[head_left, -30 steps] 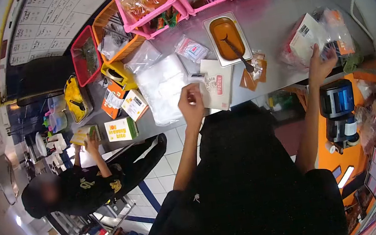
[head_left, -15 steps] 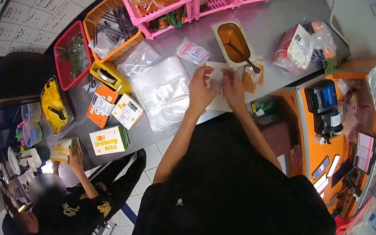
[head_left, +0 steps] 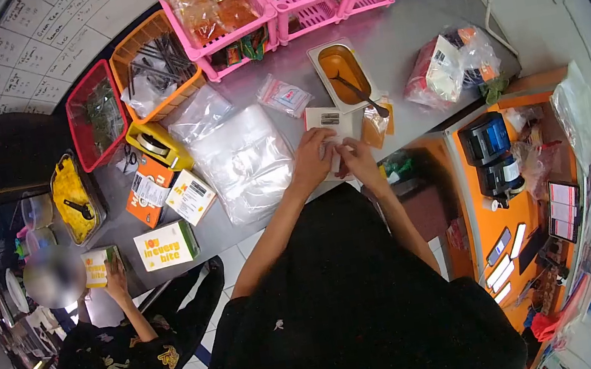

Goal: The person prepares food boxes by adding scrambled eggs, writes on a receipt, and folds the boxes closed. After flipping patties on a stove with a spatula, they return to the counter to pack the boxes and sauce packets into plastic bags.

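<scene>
A white cardboard carton (head_left: 345, 121) with dark print and a reddish edge lies at the front of the steel counter, under both hands. My left hand (head_left: 313, 159) is closed on its near left part with bent fingers. Close beside it, my right hand (head_left: 359, 163) pinches the carton's near flap. My fingers hide part of the carton. Just beyond stands a metal pan of brown sauce (head_left: 340, 63), a dark spoon (head_left: 362, 90) leaning over its rim. A small bag of orange-brown sauce (head_left: 376, 126) lies right of the carton.
Left are a stack of clear plastic bags (head_left: 243, 169), a yellow tape dispenser (head_left: 158, 145) and printed boxes (head_left: 166, 246). Pink baskets (head_left: 271, 20) line the back. A wrapped bundle (head_left: 439, 71) sits at right. A co-worker (head_left: 107, 358) holds a box (head_left: 96, 268) at far left.
The carton now shows its printed, reddish-edged side, and both hands have moved closer together at its near part. The whole view has shifted slightly. The co-worker's box stands more upright.
</scene>
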`<state>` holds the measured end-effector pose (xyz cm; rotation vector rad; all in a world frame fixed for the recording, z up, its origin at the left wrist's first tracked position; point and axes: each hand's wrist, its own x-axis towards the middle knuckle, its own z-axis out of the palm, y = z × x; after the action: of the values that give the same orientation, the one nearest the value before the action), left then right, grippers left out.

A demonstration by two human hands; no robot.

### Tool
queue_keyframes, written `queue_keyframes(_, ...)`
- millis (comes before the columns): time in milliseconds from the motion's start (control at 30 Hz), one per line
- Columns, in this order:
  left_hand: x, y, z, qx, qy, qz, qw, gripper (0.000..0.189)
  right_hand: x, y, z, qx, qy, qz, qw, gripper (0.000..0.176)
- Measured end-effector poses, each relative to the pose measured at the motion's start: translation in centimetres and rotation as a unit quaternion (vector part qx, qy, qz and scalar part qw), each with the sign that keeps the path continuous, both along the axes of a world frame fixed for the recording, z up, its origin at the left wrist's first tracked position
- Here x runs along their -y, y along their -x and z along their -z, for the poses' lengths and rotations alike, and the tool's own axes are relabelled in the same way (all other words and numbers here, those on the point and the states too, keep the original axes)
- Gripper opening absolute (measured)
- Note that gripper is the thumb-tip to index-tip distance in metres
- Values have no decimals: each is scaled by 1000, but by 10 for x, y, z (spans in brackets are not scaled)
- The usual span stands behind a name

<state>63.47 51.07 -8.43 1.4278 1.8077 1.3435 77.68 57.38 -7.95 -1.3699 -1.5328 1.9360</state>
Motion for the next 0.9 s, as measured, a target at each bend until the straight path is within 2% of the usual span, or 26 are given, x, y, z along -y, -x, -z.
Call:
queue_keyframes(67,3,-3,-3,-25,7,8,1000,24,0,-1,0,-14,30,-15,999,29)
queue_keyframes(133,2,-8,-6,63,20,32,997,26,-1,0,-5,169,-71,-37,982,28)
queue_keyframes(167,1,-8,-7,61,20,34,997,26,1,0,-5,167,-70,-35,983,28)
queue_keyframes(200,3,-9,-6,55,20,40,997,25,5,0,-6,222,-241,-29,944,28)
queue_keyframes(233,4,-9,-6,50,19,45,998,23,9,1,-6,270,-404,-23,874,30)
queue_keyframes(267,10,-7,-4,50,21,48,997,23,9,0,-8,271,-402,-20,874,30)
queue_keyframes(333,36,6,1,79,41,-103,991,18,7,2,-18,211,-409,-39,887,24)
queue_keyframes(400,73,27,-10,-7,85,-202,976,14,8,-5,-7,198,-406,-57,890,26)
queue_keyframes(433,100,42,6,-43,200,-173,963,16,8,-8,0,185,-408,-84,890,27)
queue_keyframes(467,120,47,12,-83,229,-145,959,23,7,-9,6,174,-407,-88,893,27)
queue_keyframes(500,138,51,16,-121,261,-126,949,31,6,-10,13,160,-466,-67,867,29)
queue_keyframes(533,148,51,29,-210,241,-148,936,42,7,-8,19,138,-522,-49,840,30)
queue_keyframes(567,154,50,40,-301,226,-168,911,53,10,-6,17,214,-460,-82,858,25)
queue_keyframes(600,154,55,44,-282,257,-184,906,63,12,3,-6,226,-422,-94,873,21)
queue_keyframes(633,155,64,67,-283,219,-211,910,60,12,7,6,140,-506,-64,848,19)
queue_keyframes(700,145,73,58,-270,198,-236,912,53,22,22,-12,96,-497,-77,859,13)
queue_keyframes(733,141,72,41,-211,223,-256,917,49,28,30,-11,84,-499,-84,858,13)
queue_keyframes(767,136,73,27,-151,242,-269,920,46,35,40,-8,54,-533,-129,834,10)
queue_keyframes(800,136,77,29,-155,237,-273,919,46,41,48,-10,28,-565,-171,807,7)
queue_keyframes(833,137,82,34,-99,263,-256,925,35,48,58,-21,13,-567,-211,796,6)
queue_keyframes(867,138,89,38,-44,288,-236,927,24,53,67,-22,26,-569,-252,783,6)
queue_keyframes(900,137,93,31,-50,284,-233,929,24,58,77,-24,39,-568,-291,769,6)
